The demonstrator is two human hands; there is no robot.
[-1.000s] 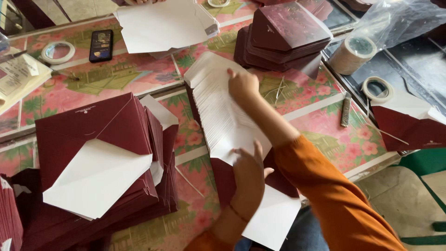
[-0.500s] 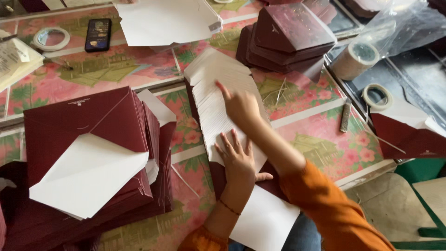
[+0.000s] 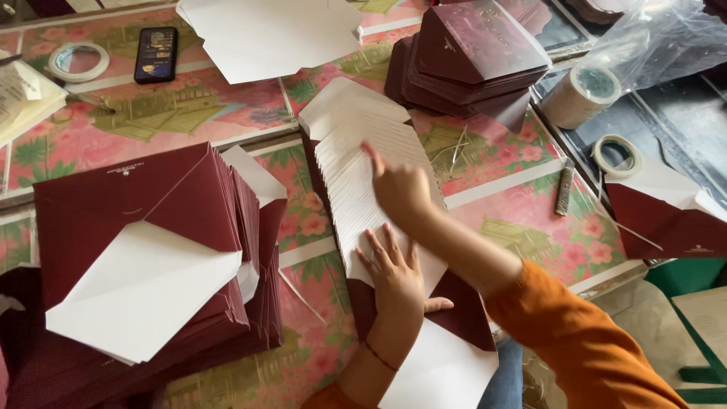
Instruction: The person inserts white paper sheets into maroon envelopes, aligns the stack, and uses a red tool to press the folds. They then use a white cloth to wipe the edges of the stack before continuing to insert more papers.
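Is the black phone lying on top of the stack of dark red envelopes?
No, the black phone lies on the flowered tablecloth, apart from the envelope stacks.

Soft, even daylight fills the room; shadows under the envelope stacks [image 3: 144,250] are faint; white flaps glare slightly; the plastic bag [image 3: 659,38] glints; the right hand [image 3: 401,189] is a little blurred; edges stay sharp enough.

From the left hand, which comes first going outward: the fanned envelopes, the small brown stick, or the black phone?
Head view, from the left hand:
1. Fanned envelopes, under the palm.
2. Small brown stick, to the right.
3. Black phone, far upper left.
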